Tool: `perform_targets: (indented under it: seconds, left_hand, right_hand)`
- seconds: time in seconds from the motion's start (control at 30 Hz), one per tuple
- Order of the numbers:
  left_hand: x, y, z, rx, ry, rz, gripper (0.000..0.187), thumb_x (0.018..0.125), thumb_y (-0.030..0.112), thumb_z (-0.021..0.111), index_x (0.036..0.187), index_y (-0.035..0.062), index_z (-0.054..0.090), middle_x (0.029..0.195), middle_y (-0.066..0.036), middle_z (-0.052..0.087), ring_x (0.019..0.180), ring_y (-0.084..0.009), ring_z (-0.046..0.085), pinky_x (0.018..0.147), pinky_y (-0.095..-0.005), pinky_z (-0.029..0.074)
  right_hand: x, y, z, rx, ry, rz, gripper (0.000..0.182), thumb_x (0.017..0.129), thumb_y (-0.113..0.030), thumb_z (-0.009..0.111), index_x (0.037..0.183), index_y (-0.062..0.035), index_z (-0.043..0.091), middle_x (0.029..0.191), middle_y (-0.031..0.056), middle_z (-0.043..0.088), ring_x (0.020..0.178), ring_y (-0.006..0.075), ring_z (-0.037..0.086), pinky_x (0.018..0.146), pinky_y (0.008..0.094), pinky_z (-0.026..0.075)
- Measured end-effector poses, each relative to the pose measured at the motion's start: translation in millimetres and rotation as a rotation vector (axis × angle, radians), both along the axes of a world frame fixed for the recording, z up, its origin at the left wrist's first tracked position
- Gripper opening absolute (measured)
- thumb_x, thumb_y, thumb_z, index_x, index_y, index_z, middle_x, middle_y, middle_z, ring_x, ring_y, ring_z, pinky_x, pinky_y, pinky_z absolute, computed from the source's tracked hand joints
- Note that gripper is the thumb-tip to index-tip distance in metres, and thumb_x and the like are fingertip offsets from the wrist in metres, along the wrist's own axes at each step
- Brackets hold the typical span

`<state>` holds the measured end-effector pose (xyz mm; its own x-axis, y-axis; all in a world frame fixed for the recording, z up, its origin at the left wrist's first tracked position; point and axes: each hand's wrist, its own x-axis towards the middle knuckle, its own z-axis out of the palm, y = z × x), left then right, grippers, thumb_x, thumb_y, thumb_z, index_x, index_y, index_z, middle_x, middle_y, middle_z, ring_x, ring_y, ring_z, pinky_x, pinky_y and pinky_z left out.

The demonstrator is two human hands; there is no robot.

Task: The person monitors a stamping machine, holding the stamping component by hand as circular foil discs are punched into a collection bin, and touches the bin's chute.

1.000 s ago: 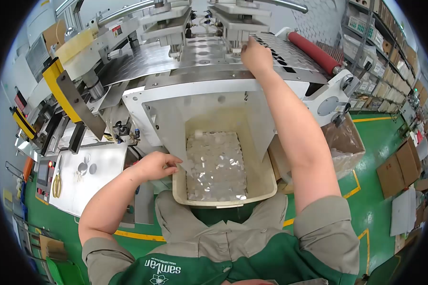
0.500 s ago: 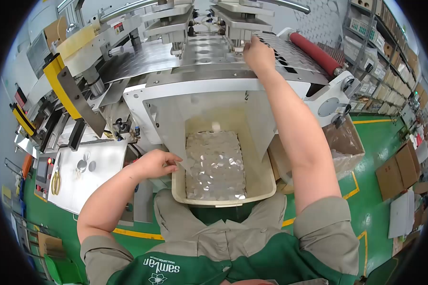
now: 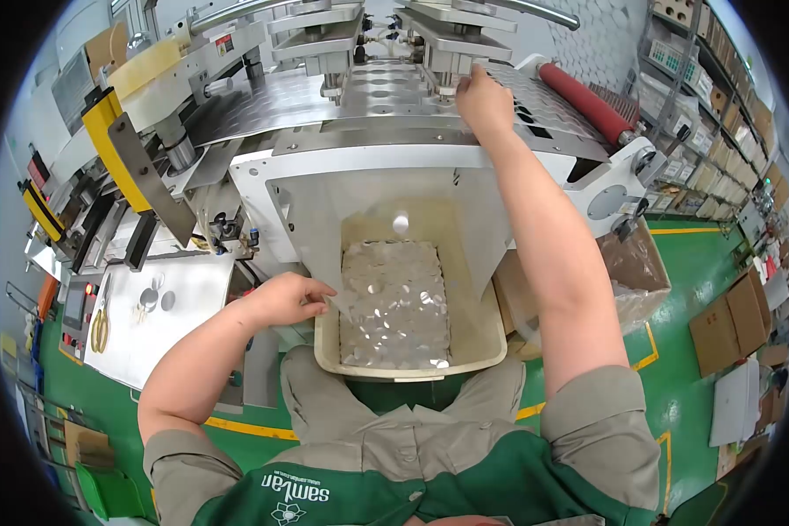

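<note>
My right hand (image 3: 485,98) reaches up to the machine's flat bed, beside a metal press head (image 3: 447,60) and over the sheet with round cutouts (image 3: 386,88); its fingers are bent together, and what they hold, if anything, is hidden. Low on the left, my left hand (image 3: 291,300) hovers by the left rim of a cream bin (image 3: 412,372), fingers loosely curled and apart, with nothing seen in it. Many shiny round discs (image 3: 394,307) fill the bin's bottom. One pale disc (image 3: 401,223) shows above them under the machine.
A white table (image 3: 184,298) at the left bears scissors (image 3: 101,329) and loose discs (image 3: 149,299). A red roller (image 3: 585,102) sits at the bed's right end. An open carton (image 3: 644,272) stands right of the machine; shelves (image 3: 719,114) are farther right.
The dark holes near my right hand are now fewer in view, and the pale disc under the machine sits slightly higher. My hands have barely moved; the view has shifted a little.
</note>
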<state>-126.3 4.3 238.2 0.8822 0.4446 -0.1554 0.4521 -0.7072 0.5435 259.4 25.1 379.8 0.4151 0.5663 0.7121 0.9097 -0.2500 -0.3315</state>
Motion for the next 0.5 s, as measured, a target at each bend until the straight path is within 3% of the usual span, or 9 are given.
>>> perform_targets:
  seconds: [0.1, 0.23, 0.33, 0.4, 0.5]
  left_hand:
    - [0.7, 1.3, -2.0, 0.015, 0.021, 0.004, 0.035, 0.085, 0.021, 0.068, 0.118, 0.0095, 0.065, 0.093, -0.01, 0.071, 0.084, -0.025, 0.069, 0.077, -0.0366, 0.053]
    - [1.2, -1.0, 2.1, 0.016, 0.028, 0.008, 0.035, 0.085, 0.021, 0.068, 0.118, 0.01, 0.065, 0.092, -0.01, 0.071, 0.085, -0.025, 0.069, 0.077, -0.037, 0.053]
    - [0.7, -0.5, 1.2, 0.021, 0.027, 0.006, 0.035, 0.085, 0.022, 0.067, 0.118, 0.0098, 0.064, 0.091, -0.009, 0.071, 0.085, -0.0251, 0.069, 0.076, -0.0367, 0.053]
    - [1.2, -0.5, 0.7, 0.018, 0.028, 0.003, 0.035, 0.085, 0.021, 0.067, 0.118, 0.0096, 0.064, 0.093, -0.009, 0.072, 0.086, -0.0247, 0.069, 0.077, -0.0366, 0.053]
    - [1.3, -1.8, 3.1, 0.016, 0.049, 0.004, 0.036, 0.087, 0.021, 0.066, 0.121, 0.0098, 0.063, 0.095, -0.007, 0.072, 0.087, -0.0216, 0.068, 0.078, -0.0334, 0.051]
  right_hand:
    - [4.3, -4.6, -2.2, -0.283, -0.025, 0.048, 0.032, 0.087, -0.023, 0.049, 0.111, -0.0061, 0.062, 0.094, 0.0169, 0.07, 0.092, 0.0347, 0.066, 0.093, 0.0457, 0.04]
    - [0.0, -0.9, 0.3, -0.091, 0.002, 0.005, 0.028, 0.087, -0.023, 0.049, 0.104, -0.005, 0.063, 0.095, 0.018, 0.07, 0.094, 0.0364, 0.066, 0.09, 0.0477, 0.042]
    - [1.0, -3.5, 0.7, -0.185, 0.012, 0.04, 0.028, 0.085, -0.022, 0.05, 0.103, -0.0045, 0.063, 0.098, 0.0172, 0.069, 0.095, 0.036, 0.065, 0.088, 0.0508, 0.042]
    - [2.8, -2.7, 1.0, -0.242, 0.035, 0.068, 0.03, 0.085, -0.023, 0.051, 0.107, -0.0051, 0.063, 0.105, 0.0166, 0.068, 0.103, 0.0339, 0.063, 0.091, 0.048, 0.041]
    - [1.4, 0.8, -0.8, -0.083, -0.021, 0.021, 0.029, 0.088, -0.022, 0.048, 0.108, -0.0065, 0.062, 0.092, 0.0167, 0.07, 0.093, 0.0357, 0.065, 0.092, 0.047, 0.04]
